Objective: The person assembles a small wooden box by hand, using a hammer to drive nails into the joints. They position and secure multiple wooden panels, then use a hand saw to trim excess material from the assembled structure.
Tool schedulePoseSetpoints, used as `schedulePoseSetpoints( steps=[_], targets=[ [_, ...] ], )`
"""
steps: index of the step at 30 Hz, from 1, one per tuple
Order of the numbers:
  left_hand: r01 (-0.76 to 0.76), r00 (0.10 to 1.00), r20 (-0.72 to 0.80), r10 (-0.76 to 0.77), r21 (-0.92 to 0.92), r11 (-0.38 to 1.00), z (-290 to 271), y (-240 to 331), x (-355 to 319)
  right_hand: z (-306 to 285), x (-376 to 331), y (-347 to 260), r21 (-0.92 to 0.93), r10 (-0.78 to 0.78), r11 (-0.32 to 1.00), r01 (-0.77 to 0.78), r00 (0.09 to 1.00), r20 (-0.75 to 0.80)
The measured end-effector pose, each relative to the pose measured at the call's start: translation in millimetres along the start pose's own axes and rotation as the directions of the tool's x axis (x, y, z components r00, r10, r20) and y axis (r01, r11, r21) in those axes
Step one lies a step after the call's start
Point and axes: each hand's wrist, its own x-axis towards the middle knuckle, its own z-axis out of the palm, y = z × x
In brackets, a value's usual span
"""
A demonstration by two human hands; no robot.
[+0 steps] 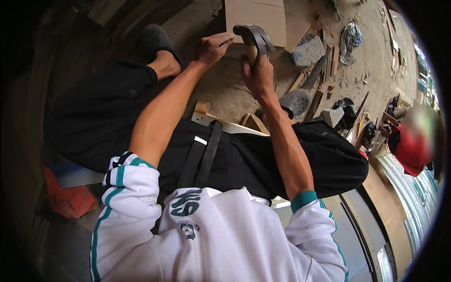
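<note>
My right hand (259,77) grips the wooden handle of a claw hammer (256,37). Its dark metal head is raised over the near edge of a light brown wooden board (256,21). Just left of the hammer, my left hand (215,48) is closed, its fingertips pressed together at the board's near left corner. Whatever those fingers pinch, if anything, is too small or hidden to make out.
A concrete block (308,50) lies right of the board, near a handsaw (315,70) and scattered wood offcuts. My feet, in grey clogs (296,102), flank the work area. A red cap (413,148) shows at far right, and a crumpled cloth (351,43) lies on the dirt floor.
</note>
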Motion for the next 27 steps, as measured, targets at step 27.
schedulePoseSetpoints(
  steps=[27],
  targets=[
    [-0.015,0.998,-0.063,0.022,0.102,0.995,6,-12,-17,7,-7,6,-0.06,0.093,0.995,-0.085,0.982,0.162]
  ],
)
